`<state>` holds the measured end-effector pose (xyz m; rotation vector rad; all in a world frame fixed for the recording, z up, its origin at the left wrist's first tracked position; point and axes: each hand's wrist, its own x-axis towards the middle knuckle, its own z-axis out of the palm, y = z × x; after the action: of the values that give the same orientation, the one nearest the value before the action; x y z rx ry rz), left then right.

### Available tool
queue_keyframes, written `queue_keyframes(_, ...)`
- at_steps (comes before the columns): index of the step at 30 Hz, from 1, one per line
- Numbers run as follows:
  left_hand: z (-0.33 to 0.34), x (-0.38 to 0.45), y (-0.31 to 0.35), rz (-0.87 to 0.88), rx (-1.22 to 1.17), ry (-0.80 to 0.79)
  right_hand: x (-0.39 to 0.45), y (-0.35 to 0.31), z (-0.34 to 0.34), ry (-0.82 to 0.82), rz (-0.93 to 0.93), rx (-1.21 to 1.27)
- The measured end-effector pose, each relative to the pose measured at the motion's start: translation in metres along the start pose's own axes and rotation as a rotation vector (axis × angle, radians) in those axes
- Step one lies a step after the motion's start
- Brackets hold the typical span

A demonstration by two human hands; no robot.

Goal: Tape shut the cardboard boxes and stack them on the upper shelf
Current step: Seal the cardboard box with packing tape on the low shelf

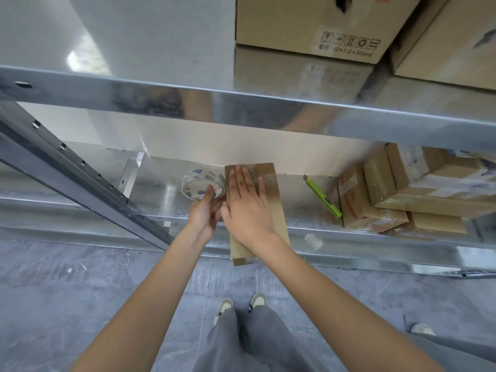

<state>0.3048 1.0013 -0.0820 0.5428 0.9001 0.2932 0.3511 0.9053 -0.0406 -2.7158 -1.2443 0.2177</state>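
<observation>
A long, narrow brown cardboard box [271,200] lies on the lower galvanised metal shelf [161,183], its near end jutting out past the shelf's front edge. Its top is plain and flat, with a glossy strip of clear tape showing at the far end. The right hand [248,202] lies flat on the top of the box, fingers straight and together, pressing down and holding nothing. The left hand [205,213] is at the box's left side, fingers loosely curved against that edge, its thumb reaching up to touch the white roll of printed packing tape [201,186] that sits just beside the box; whether it actually grips anything cannot be told. To the right, apart from the box, a lime-green utility knife [322,196] lies on the shelf, near a pile of small taped cardboard boxes [418,191]. On the upper metal shelf [241,103] stand two large brown cartons [308,22].
</observation>
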Motion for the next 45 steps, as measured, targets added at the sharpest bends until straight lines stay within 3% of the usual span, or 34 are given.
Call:
queue_keyframes(8, -0.005, 0.002, 0.005, 0.017, 0.081, 0.008, -0.002, 0.008, -0.001, -0.007, -0.029, -0.011)
queue_keyframes(15, -0.005, -0.001, -0.012, -0.082, 0.308, 0.004, -0.008, 0.042, -0.016, -0.078, 0.396, 0.21)
queue_keyframes(20, 0.015, -0.016, -0.015, -0.024, 0.541, -0.053, -0.018, 0.039, -0.022, 0.063, 0.364, 0.341)
queue_keyframes(23, 0.024, -0.018, -0.005, 0.181, 0.651, 0.007, -0.022, 0.037, -0.018, 0.173, 0.367, 0.569)
queue_keyframes(27, 0.027, -0.011, 0.014, 0.459, 1.231, 0.197, -0.023, 0.053, -0.004, 0.219, 0.408, 1.321)
queue_keyframes(29, 0.026, -0.008, 0.021, 0.627, 1.374, 0.236, -0.027, 0.065, 0.004, 0.212, 0.524, 1.518)
queue_keyframes(32, 0.032, -0.006, 0.022, 0.731, 1.434, 0.163, -0.03, 0.082, 0.004, 0.151, 0.542, 1.364)
queue_keyframes(35, 0.049, -0.007, 0.013, 0.738, 1.541, 0.142, -0.025, 0.091, 0.004, 0.127, 0.33, 0.763)
queue_keyframes(37, 0.059, -0.01, 0.008, 0.723, 1.612, 0.124, -0.022, 0.088, 0.009, 0.062, 0.252, 0.489)
queue_keyframes(45, 0.063, -0.018, 0.007, 0.685, 1.676, 0.083, -0.025, 0.083, 0.022, 0.107, 0.285, 0.261)
